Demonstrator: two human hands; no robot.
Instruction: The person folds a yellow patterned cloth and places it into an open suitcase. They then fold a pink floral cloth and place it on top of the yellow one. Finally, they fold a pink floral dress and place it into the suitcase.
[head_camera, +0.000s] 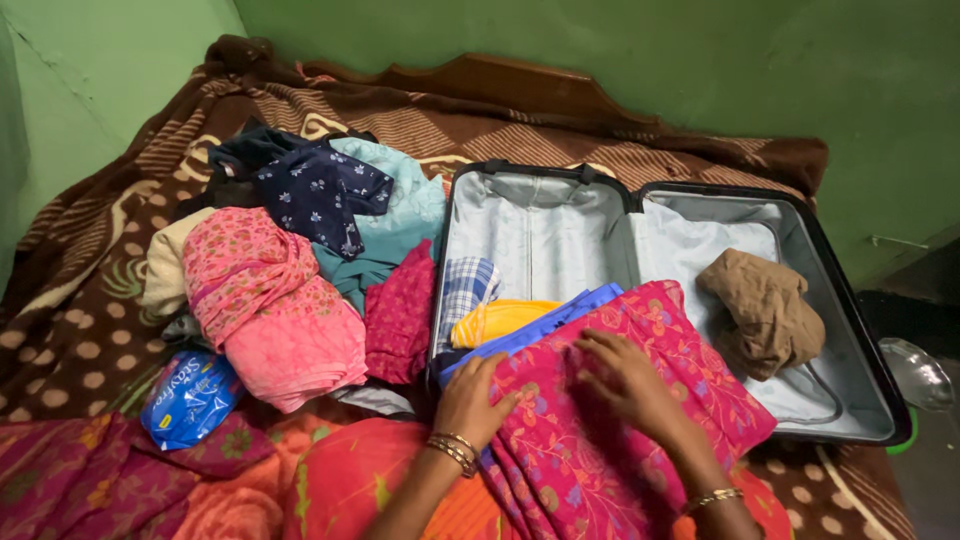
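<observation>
my left hand (470, 400) and right hand (625, 375) lie flat and open on the folded pink printed cloth (640, 400), gripping nothing, at the near edge of the open suitcase (850, 330). it looks soft, light, floppy; i'd hold its folded edges.

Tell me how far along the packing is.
Done: a brown garment and folded blue, yellow and checked cloths lie in the suitcase. In hand: left hand and right hand press a pink floral cloth. Left: the clothes pile beside it.
</observation>
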